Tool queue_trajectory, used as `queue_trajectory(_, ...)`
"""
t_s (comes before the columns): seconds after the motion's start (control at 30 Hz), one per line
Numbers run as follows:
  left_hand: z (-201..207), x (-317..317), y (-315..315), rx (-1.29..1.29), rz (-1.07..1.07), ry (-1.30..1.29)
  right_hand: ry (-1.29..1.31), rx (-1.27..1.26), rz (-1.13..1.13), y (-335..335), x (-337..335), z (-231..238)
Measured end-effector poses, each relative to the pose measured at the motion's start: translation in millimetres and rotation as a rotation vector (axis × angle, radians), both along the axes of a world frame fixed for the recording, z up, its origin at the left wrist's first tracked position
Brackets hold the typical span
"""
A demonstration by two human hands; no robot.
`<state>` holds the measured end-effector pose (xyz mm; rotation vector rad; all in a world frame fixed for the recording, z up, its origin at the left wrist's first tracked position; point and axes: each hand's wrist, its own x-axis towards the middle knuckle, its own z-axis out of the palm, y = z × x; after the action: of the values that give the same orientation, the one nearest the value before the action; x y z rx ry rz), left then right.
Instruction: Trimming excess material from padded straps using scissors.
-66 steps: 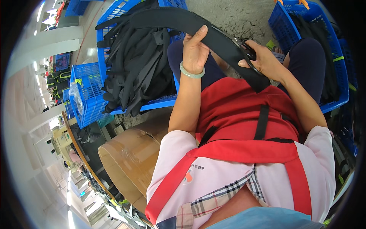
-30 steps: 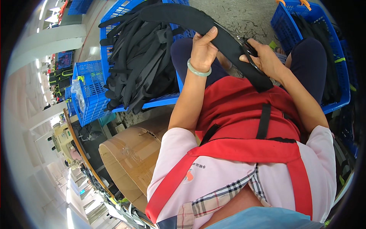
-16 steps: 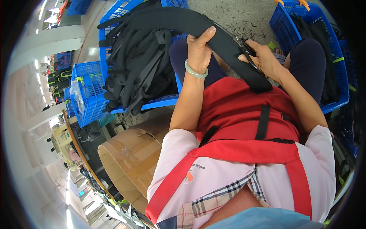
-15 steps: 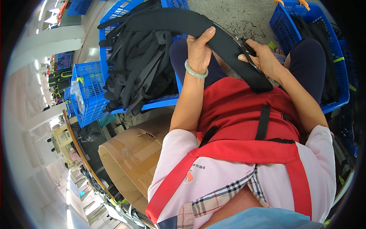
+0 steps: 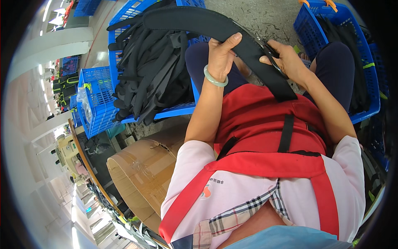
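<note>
A long, curved black padded strap [image 5: 199, 19] stretches from above the left basket down to my lap, its lower end resting against my red apron [image 5: 253, 114]. My left hand [image 5: 222, 54] grips the strap near its middle, thumb on top and fingers underneath. Closed around a pair of scissors [image 5: 270, 50] with black handles, my right hand [image 5: 286, 62] is at the strap's far right edge. The scissors' metal blades lie along that edge, pointing up and left; whether they are apart I cannot tell.
A blue basket [image 5: 176, 111] heaped with black straps [image 5: 145, 70] stands at my left, a smaller blue crate [image 5: 97, 108] beside it. Another blue basket [image 5: 309, 27] holding black pieces is at my right. A cardboard box [image 5: 141, 166] sits close on my left. Dark scraps litter the floor [image 5: 265, 14].
My left hand has shifted slightly right and toward me along with the strap. The strap's far left end has moved a little right and up. My right hand stays nearly in place.
</note>
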<state>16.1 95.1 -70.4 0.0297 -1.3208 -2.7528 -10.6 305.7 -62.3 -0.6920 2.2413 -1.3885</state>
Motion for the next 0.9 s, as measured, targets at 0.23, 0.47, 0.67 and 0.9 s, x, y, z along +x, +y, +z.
queue_trajectory(0.23, 18.2, -7.0, -6.0, 0.051, 0.115, 0.032, 0.095, -0.01, -0.049, -4.3, 1.4, -5.9)
queue_trajectory(0.47, 13.9, -0.2, -0.3, 0.001, 0.063, 0.027, 0.143, 0.067, 0.003, -4.8, -4.0, 10.5)
queue_trajectory(0.67, 9.6, -0.3, -1.7, -0.005, 0.029, 0.023, 0.042, 0.084, 0.057, -4.9, -4.7, 13.1)
queue_trajectory(0.9, 11.7, 2.2, 0.0, -0.056, 0.01, 0.064, 0.242, 0.031, 0.054, -4.8, -4.2, 21.3)
